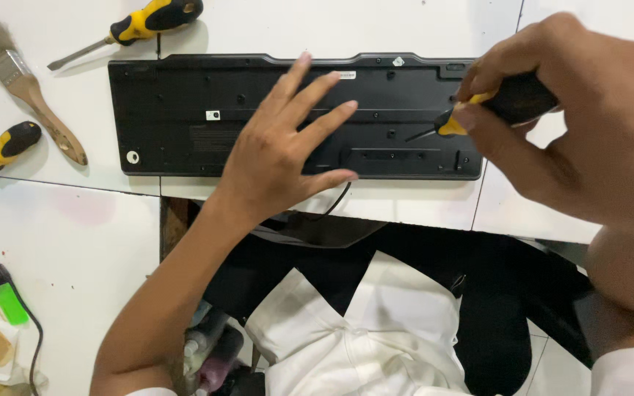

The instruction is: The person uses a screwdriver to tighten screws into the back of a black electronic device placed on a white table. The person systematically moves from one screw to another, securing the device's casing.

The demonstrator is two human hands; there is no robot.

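Note:
A black keyboard (185, 110) lies face down on the white table (75, 242), its flat underside up. My left hand (284, 150) rests flat on the middle of that underside, fingers spread. My right hand (581, 117) grips a screwdriver (478, 110) with a black and yellow handle. Its thin tip points down-left at the keyboard's right part, close to a small screw hole. A dark cable runs out from under the keyboard's near edge below my left hand.
Two more black and yellow screwdrivers lie on the table, one (141, 23) beyond the keyboard at top left and one (9, 145) at the far left. A wooden paintbrush (27, 84) lies between them. A green lighter (9, 302) sits at the lower left.

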